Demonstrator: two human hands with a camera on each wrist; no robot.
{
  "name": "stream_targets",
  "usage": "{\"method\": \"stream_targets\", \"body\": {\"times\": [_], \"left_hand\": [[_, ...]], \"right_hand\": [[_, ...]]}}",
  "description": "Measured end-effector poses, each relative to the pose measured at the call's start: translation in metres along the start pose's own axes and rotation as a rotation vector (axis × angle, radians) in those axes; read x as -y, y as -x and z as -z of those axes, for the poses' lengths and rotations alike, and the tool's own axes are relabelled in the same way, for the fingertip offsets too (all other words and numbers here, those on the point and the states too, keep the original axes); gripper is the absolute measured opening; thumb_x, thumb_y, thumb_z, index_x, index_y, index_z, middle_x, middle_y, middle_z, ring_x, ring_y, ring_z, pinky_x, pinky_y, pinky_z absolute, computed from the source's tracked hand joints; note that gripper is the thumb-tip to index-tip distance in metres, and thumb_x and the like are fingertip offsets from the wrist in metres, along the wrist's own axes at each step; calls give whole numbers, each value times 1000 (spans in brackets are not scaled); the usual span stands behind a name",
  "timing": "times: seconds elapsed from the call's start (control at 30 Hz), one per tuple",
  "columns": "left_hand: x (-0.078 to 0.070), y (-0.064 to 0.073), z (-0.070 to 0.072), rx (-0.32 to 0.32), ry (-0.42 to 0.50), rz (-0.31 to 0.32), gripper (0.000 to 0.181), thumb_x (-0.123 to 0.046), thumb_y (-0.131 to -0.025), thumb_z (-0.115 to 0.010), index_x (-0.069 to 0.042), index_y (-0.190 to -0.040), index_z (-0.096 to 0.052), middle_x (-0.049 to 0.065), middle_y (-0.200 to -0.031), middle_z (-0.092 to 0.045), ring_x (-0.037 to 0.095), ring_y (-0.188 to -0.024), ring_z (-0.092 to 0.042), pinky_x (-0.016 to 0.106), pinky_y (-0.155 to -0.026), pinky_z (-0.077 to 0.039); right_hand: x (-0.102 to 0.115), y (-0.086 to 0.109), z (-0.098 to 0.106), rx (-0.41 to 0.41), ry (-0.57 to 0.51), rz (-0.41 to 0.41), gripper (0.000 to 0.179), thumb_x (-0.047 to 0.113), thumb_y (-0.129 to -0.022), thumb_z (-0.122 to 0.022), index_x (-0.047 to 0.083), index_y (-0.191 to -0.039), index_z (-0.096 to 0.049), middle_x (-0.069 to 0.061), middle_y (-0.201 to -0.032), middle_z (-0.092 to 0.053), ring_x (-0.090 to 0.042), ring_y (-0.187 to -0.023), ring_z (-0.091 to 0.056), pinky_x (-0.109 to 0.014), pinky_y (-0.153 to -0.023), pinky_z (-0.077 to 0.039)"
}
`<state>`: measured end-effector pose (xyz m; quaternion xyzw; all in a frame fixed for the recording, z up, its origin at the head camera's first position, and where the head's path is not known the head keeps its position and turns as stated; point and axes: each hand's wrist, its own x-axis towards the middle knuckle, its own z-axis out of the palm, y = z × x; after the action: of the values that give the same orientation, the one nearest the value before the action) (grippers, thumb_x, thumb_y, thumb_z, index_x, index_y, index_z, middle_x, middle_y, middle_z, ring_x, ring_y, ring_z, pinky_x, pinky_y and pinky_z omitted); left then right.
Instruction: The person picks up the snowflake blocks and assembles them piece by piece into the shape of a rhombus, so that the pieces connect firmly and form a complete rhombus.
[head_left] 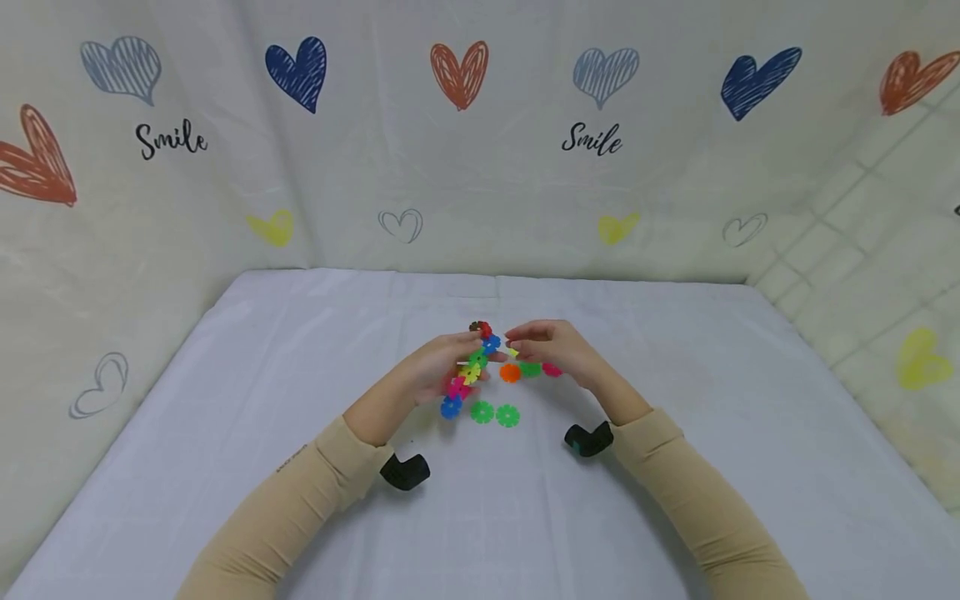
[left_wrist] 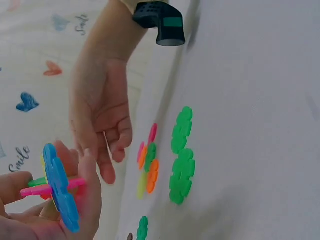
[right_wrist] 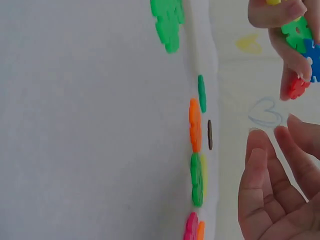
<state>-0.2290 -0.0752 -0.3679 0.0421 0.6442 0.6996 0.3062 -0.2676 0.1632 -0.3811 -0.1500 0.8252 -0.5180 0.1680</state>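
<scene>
My left hand (head_left: 433, 368) grips a chain of interlocking flower-shaped plastic discs (head_left: 459, 388), coloured blue, pink, yellow, green, blue and red. The chain slants across the fingers, its lower blue disc (left_wrist: 61, 187) facing the left wrist camera. Just to the right, my right hand (head_left: 561, 346) hovers with fingers loosely bent, apart from the chain. Nothing shows between the right hand's thumb and fingertips (right_wrist: 257, 160) in the right wrist view. Below the hands lie two loose green discs (head_left: 507, 416). An orange disc (head_left: 510, 372) lies nearer the right hand.
Beside the orange disc are a green disc (head_left: 530, 369) and a pink disc (head_left: 552, 369). A brown disc (right_wrist: 210, 135) lies farther back. White cloth covers the table (head_left: 675, 517), and a heart-printed curtain (head_left: 517, 167) hangs behind it. Black cameras (head_left: 405, 472) stick out at both wrists.
</scene>
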Motion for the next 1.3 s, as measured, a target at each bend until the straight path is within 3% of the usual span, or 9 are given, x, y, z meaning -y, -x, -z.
{"method": "stream_targets", "body": {"times": [0.13, 0.3, 0.5, 0.63, 0.73, 0.97, 1.13, 1.3], "left_hand": [[1, -1, 0, 0, 33, 18, 63, -27, -111, -46, -5, -163, -19, 9, -141, -62, 30, -117, -62, 39, -90, -57], [4, -5, 2, -22, 107, 38, 66, -25, -109, -53, -7, -163, -19, 12, -143, -60, 36, -130, -56, 35, -82, -60], [9, -8, 6, -62, 156, -1, 62, -22, -109, -53, -9, -162, -25, 17, -147, -55, 22, -106, -68, 21, -83, -55], [11, -9, 6, -86, 153, -38, 57, -24, -109, -53, -6, -159, -33, 18, -146, -56, 11, -90, -69, 15, -85, -52], [13, -11, 4, -107, 173, -47, 55, -26, -109, -53, -7, -158, -36, 15, -145, -57, 9, -86, -68, 15, -79, -53], [16, -12, 3, -139, 245, -79, 60, -24, -109, -53, -16, -163, -28, 11, -146, -57, 14, -89, -68, 19, -63, -54], [13, -12, 1, -177, 186, -72, 60, -26, -106, -59, -19, -160, -33, 8, -140, -62, 13, -85, -70, 17, -58, -48], [12, -11, -2, -168, 140, -50, 55, -25, -106, -59, -17, -157, -39, 11, -134, -66, 14, -73, -66, 16, -61, -50]], "right_hand": [[-6, 0, 8, -10, 202, -19, 34, 22, -101, -66, 5, -130, -69, -13, -122, -69, -27, -102, -67, -37, -87, -56], [-11, 2, 18, -12, 338, -30, 29, 19, -98, -68, 5, -123, -73, -10, -107, -68, -25, -94, -59, -35, -78, -52], [-17, 1, 28, 30, 409, -86, 30, 14, -93, -74, 2, -120, -72, -8, -97, -64, -22, -82, -55, -31, -71, -47], [-19, 1, 30, 60, 467, -128, 32, 15, -91, -78, 2, -119, -69, -8, -95, -61, -21, -82, -55, -30, -72, -46], [-18, 2, 32, 53, 469, -163, 32, 16, -91, -79, 2, -117, -66, -10, -97, -60, -21, -80, -55, -29, -72, -47], [-17, 1, 39, 51, 516, -215, 32, 18, -90, -80, 0, -108, -61, -11, -95, -60, -21, -72, -57, -29, -68, -51], [-20, 1, 43, 45, 486, -228, 29, 15, -90, -79, 0, -107, -60, -12, -97, -61, -21, -74, -60, -29, -69, -53], [-21, 1, 47, 49, 389, -156, 19, 7, -95, -70, -2, -109, -61, -12, -93, -63, -20, -75, -63, -30, -70, -54]]}}
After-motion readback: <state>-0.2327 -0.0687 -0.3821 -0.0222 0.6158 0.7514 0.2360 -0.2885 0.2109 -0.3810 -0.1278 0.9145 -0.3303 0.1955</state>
